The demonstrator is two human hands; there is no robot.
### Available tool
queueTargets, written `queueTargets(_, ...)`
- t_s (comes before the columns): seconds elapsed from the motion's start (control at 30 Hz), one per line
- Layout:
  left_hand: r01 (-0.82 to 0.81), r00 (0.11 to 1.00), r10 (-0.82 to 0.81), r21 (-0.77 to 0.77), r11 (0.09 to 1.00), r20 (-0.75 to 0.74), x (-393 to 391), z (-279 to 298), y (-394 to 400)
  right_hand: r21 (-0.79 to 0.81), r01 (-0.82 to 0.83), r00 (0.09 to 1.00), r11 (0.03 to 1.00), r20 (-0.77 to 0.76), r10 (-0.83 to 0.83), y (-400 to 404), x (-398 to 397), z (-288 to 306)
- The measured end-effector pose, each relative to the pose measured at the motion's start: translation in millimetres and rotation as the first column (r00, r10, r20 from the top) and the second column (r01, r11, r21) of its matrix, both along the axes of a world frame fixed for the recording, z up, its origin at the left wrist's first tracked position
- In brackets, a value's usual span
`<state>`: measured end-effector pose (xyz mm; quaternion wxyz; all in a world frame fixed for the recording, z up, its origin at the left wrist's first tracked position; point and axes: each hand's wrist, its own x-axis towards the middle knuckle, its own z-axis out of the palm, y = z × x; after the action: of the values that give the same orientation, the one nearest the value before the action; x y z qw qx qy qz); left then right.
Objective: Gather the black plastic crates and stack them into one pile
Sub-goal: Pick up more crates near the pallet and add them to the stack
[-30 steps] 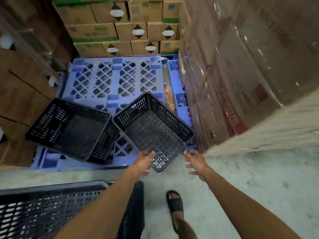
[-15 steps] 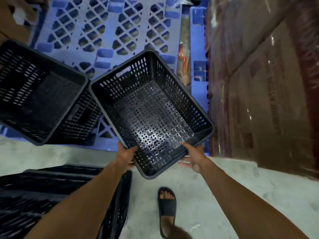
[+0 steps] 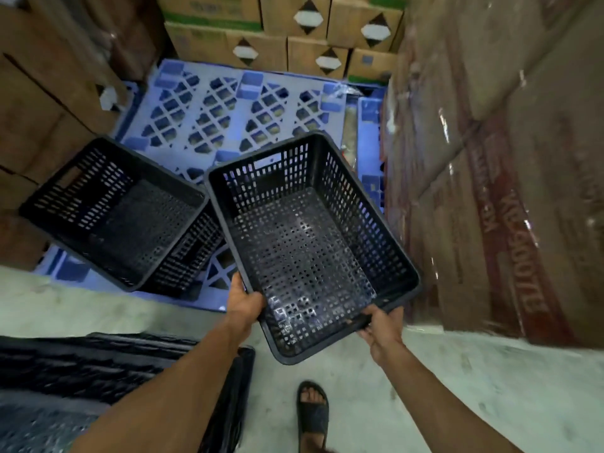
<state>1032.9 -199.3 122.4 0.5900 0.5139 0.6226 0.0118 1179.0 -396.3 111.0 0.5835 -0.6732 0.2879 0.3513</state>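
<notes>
An empty black perforated crate (image 3: 307, 237) is held in front of me, its near corner out over the concrete floor. My left hand (image 3: 244, 304) grips its near-left rim. My right hand (image 3: 380, 325) grips its near-right rim. A second black crate (image 3: 124, 210) lies tilted on the blue plastic pallet (image 3: 228, 103) to the left, close to the held crate's far-left corner. At the bottom left, a blurred pile of black crates (image 3: 108, 371) sits close below my left forearm.
Cardboard boxes (image 3: 294, 34) are stacked behind the pallet and along the left. A tall shrink-wrapped stack of cartons (image 3: 490, 178) walls the right side. Concrete floor (image 3: 457, 380) lies below, with my sandalled foot (image 3: 313, 416) on it.
Both hands went from reaching for the crate to gripping its near rim. The crate has come toward me, off the pallet edge, and the view has tilted back up.
</notes>
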Motion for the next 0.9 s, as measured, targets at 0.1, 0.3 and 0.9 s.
queueTargets(0.1,0.017,1.0,-0.018,0.037,0.999,0.009,-12.8,66.1,-4.4,0.025,-0.01,0.993,1.0,0.117,0.007,-2.7,-12.7,65.7)
queueTargets(0.3,-0.005,0.995,-0.01,0.143,0.99,0.101,-54.6,192.4,-13.3,0.055,-0.028,0.939,0.998,0.343,0.007,-3.8,-48.6,202.8)
queueTargets(0.9,-0.033,0.975,-0.112,0.62,0.784,0.194,-328.1,477.5,-84.9,0.078,-0.232,0.723,0.97,0.681,0.118,-80.8,-274.8,508.1)
